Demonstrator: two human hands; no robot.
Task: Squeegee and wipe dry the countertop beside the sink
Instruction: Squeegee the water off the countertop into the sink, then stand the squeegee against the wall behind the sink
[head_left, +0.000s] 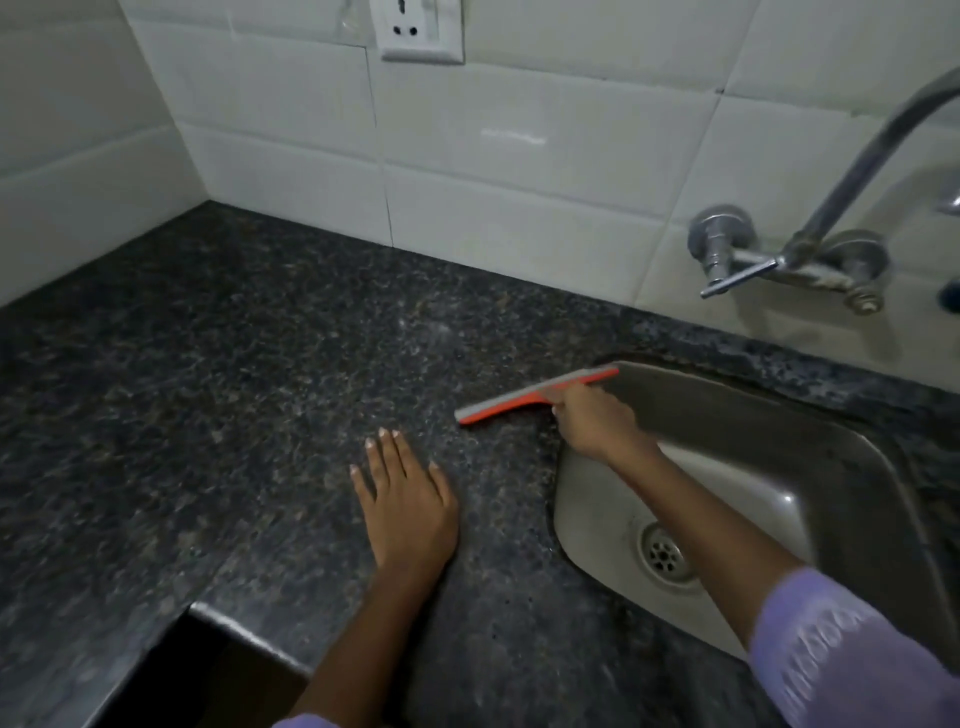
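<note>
A dark speckled granite countertop (249, 374) fills the left and middle of the head view. An orange squeegee with a grey blade (511, 400) lies blade-down on the counter at the left rim of the steel sink (769, 467). My right hand (597, 421) is closed around its handle, reaching across the sink's corner. Flat on the counter, palm down with fingers spread, rests my left hand (402, 501), just left of and nearer than the squeegee.
A wall-mounted metal tap (810, 254) with a long spout arches above the sink at the right. White tiled walls meet at the back-left corner, with a power socket (421, 31) high up. The counter's front edge steps inward at bottom left (244, 634).
</note>
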